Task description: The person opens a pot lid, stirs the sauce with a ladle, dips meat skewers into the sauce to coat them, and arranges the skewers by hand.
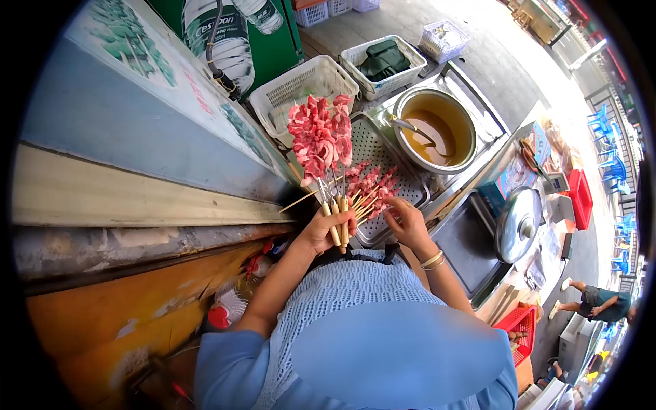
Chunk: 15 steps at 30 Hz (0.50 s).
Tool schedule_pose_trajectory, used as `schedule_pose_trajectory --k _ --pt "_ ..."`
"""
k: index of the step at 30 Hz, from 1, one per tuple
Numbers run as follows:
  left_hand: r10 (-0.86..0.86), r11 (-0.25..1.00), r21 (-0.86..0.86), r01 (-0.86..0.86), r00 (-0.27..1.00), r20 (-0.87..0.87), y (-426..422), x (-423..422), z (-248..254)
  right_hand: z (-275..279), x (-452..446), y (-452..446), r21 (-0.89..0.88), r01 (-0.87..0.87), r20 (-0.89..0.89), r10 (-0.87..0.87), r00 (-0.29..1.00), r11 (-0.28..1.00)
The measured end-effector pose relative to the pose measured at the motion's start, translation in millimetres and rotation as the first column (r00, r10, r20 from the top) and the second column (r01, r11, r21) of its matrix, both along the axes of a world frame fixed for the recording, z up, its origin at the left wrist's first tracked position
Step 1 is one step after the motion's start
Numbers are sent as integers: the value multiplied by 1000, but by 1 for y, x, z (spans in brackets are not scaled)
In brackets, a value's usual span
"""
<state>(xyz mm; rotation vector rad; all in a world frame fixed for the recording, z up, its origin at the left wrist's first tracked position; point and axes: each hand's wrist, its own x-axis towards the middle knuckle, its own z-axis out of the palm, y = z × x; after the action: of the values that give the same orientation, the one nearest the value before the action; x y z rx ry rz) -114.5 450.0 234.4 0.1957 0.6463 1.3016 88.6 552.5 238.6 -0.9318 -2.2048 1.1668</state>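
My left hand (326,231) is closed around the wooden handles of several meat skewers (321,133). They stand upright in a bunch, with large raw red and pink pieces at the top and bare metal rods below. Beside it, smaller meat skewers (372,183) on thin wooden sticks lie on a perforated metal tray (408,179). Close to the ends of those sticks is my right hand (408,225), its thumb and fingers apart and curved, with nothing visible between them. A bracelet is on that wrist.
A large metal pot (471,133) holds brownish liquid and a ladle (417,128). White plastic baskets (266,102) stand behind the tray. A dark flat pan (465,249) and a metal lid (518,225) lie to the right. A blue-grey cabinet (157,150) borders the left.
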Motion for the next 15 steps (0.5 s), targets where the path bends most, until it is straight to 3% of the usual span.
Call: schedule_pose_trajectory --k 6,8,9,11,13,15 --pt "-1 997 -77 -11 988 -153 -30 25 11 -3 -4 -10 -66 -22 -12 22 1000 998" --pt "-59 998 -29 54 975 -214 -39 31 6 -2 -2 -13 -364 -8 -9 6 1000 931" --pt "-57 998 -29 52 975 -215 -41 31 6 -1 -3 -15 -363 -11 -10 8 1000 932" --pt "-114 991 31 131 940 -322 -41 32 10 2 -7 -17 -725 -245 -337 -22 941 644" --pt "-126 990 15 139 938 -322 -40 34 17 9 -17 -18 -750 -314 -362 36 931 582" --pt "-209 974 5 226 909 -360 -37 35 19 13 -34 -21 -783 -482 -508 42 860 393"
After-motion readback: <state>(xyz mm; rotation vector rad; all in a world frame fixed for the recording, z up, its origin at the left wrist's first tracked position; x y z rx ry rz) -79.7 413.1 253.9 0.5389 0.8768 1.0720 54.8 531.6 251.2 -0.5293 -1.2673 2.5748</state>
